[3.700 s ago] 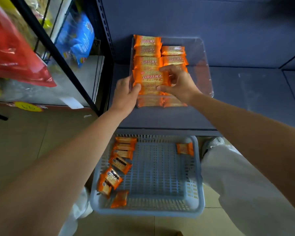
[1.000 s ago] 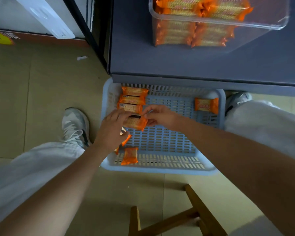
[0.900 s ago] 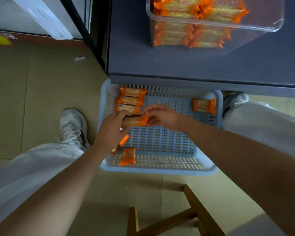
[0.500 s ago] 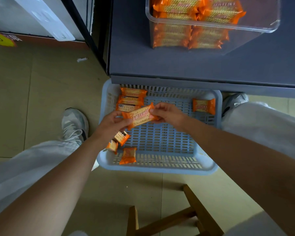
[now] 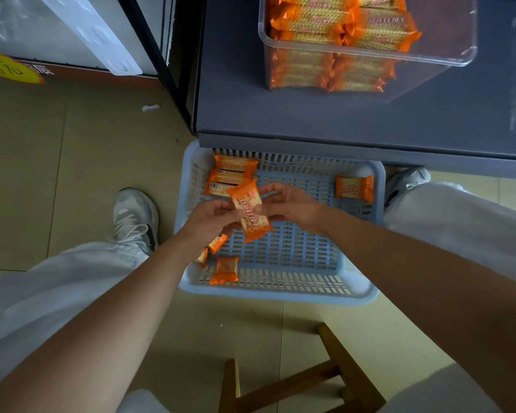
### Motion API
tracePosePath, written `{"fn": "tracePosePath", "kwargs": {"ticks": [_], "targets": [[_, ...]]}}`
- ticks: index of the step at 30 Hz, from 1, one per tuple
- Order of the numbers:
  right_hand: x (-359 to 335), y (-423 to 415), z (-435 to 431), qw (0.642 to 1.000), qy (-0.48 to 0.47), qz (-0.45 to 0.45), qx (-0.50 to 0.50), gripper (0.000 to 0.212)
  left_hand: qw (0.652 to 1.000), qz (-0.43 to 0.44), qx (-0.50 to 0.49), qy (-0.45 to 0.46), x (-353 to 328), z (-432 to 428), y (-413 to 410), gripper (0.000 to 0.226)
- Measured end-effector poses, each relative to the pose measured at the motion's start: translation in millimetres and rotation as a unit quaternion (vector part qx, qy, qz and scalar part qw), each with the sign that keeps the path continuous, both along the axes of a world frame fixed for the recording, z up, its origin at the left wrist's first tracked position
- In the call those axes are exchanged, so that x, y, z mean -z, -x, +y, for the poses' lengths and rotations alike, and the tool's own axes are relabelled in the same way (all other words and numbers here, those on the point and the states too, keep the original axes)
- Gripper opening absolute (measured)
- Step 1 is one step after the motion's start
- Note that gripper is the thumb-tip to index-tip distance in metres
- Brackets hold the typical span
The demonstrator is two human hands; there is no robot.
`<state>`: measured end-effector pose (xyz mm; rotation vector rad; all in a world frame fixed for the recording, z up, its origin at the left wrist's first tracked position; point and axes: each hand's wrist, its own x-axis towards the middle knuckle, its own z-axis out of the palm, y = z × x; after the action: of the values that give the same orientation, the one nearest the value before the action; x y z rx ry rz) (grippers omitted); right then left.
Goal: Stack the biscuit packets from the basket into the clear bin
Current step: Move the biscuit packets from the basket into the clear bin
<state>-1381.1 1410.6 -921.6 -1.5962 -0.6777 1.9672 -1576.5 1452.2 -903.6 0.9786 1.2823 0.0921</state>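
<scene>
Both hands are together on one biscuit packet (image 5: 251, 213): the left hand (image 5: 210, 219) pinches its left edge and the right hand (image 5: 291, 204) its right edge, holding it tilted above the blue basket (image 5: 280, 292) on the floor. In the basket, three packets (image 5: 233, 174) lie stacked at the far left corner, one packet (image 5: 354, 189) sits at the far right, and another (image 5: 224, 270) lies near the front wall. The clear bin (image 5: 429, 58) stands on the grey shelf (image 5: 280, 114), with stacked packets (image 5: 310, 25) filling its left side.

Shop. Evidence: yellow price sticker (image 5: 8, 67) far up-left of the grip; grey display shelf (image 5: 280, 117) beyond it, bearing clear bin (image 5: 447, 31) of identical orange packets (image 5: 310, 23); stock basket (image 5: 280, 295) beneath.
</scene>
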Motion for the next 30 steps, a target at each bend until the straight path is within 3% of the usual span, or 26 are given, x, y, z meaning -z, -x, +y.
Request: {"fn": "tracePosePath", "kwargs": {"ticks": [5, 8, 10, 13, 16, 21, 25, 30], "targets": [[-5.4, 5.3, 1.5, 0.998, -0.019, -0.01, -0.057, 0.025, 1.0, -0.011, -0.014, 0.002, 1.9, 1.1, 6.0, 0.027], [2.4, 15.4, 10.6, 0.996, -0.027, -0.041, -0.073, 0.022, 0.999, -0.008, -0.032, -0.029, 4.6, 4.9, 16.3, 0.012], [16.9, 22.6, 20.1, 0.99, -0.038, -0.119, -0.064, 0.024, 0.997, 0.025, -0.061, -0.036, 8.6, 9.6, 26.9, 0.007], [38.0, 27.9, 33.2, 0.96, -0.055, -0.249, -0.119, 0.031, 0.994, 0.062, -0.089, -0.029, 20.8, 16.2, 47.5, 0.005], [56.2, 31.0, 39.1, 0.936, -0.072, -0.276, -0.208, 0.045, 0.99, 0.079, -0.113, -0.024, 29.5, 19.3, 60.4, 0.005], [79.8, 33.7, 46.2, 0.892, -0.022, -0.316, -0.322, 0.063, 0.988, 0.079, -0.129, -0.027, 39.1, 21.0, 59.2, 0.008], [78.8, 25.7, 45.1, 0.93, -0.098, -0.29, -0.201, 0.05, 0.987, 0.076, -0.14, -0.031, 42.9, 25.2, 57.7, 0.009], [78.7, 10.9, 32.7, 0.925, -0.154, -0.316, -0.143, 0.029, 0.985, 0.077, -0.153, -0.029, 46.2, 27.9, 56.1, 0.004]]}}
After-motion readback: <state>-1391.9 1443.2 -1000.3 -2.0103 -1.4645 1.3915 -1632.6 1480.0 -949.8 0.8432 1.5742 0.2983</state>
